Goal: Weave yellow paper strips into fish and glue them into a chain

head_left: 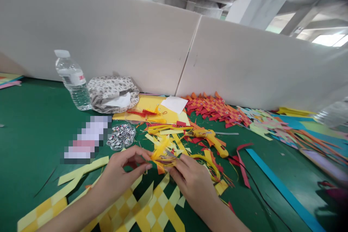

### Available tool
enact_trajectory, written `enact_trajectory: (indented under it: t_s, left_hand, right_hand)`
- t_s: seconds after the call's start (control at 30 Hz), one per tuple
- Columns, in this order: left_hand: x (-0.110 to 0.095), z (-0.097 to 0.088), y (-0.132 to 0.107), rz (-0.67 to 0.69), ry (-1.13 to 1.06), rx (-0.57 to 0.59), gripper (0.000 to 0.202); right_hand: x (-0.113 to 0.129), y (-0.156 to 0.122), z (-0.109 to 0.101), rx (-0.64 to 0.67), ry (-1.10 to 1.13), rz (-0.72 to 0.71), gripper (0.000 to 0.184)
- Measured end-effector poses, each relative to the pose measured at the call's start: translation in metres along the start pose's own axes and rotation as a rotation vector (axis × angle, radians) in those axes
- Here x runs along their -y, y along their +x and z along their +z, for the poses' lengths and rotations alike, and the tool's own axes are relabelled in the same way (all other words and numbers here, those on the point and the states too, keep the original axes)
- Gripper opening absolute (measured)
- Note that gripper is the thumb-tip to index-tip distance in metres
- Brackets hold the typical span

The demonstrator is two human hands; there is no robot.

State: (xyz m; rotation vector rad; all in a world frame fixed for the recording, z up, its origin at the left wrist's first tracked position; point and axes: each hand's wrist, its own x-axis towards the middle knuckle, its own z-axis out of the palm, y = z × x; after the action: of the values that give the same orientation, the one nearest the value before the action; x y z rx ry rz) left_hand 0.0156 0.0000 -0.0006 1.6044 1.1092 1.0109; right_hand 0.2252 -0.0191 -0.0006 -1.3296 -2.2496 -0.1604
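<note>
Left hand (132,165) and right hand (193,179) pinch yellow threads (162,148)
Clear dish (116,149) holds googly eyes (122,136); fingers (179,166) partly hide the threads.

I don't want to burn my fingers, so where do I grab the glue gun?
Probably by the handle of the glue gun, coming from the near right. The gun lies with its nose to the left, among paper scraps, and the handle slants out toward the near right. Keep off the nose, which may be hot, and mind the cord at the handle's end.
</note>
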Motion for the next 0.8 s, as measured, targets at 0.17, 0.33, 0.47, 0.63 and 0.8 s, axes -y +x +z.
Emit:
enact_trajectory:
  t_s: [0.17, 0.33, 0.47, 0.63, 0.8]
  left_hand:
    - [-0.0040, -0.0020, -0.0006, 0.072, 0.018, -0.001, 0.012]
    - [-0.0051, -0.0028, -0.0032, 0.073, -0.033, 0.026, 0.017]
    - [-0.0059, -0.0034, -0.0068, 0.048, -0.088, 0.025, 0.017]
    - [-0.0028, 0.0004, -0.0039, -0.006, -0.212, -0.036, 0.007]
    - [0.0006, 0.0039, 0.0005, -0.065, -0.312, -0.086, 0.018]
  right_hand:
    - [0.0050, -0.0013, -0.0037, 0.051, 0.030, 0.016, 0.034]
    - [0.0069, -0.0009, -0.0043, 0.088, 0.076, 0.074, 0.036]
    - [0.0049, -0.0016, -0.0007, 0.062, 0.089, 0.104, 0.033]
    - [0.0052, -0.0019, 0.0011, 0.071, 0.142, 0.137, 0.024]
    - [0.0071, -0.0023, 0.0025, 0.107, 0.174, 0.163, 0.024]
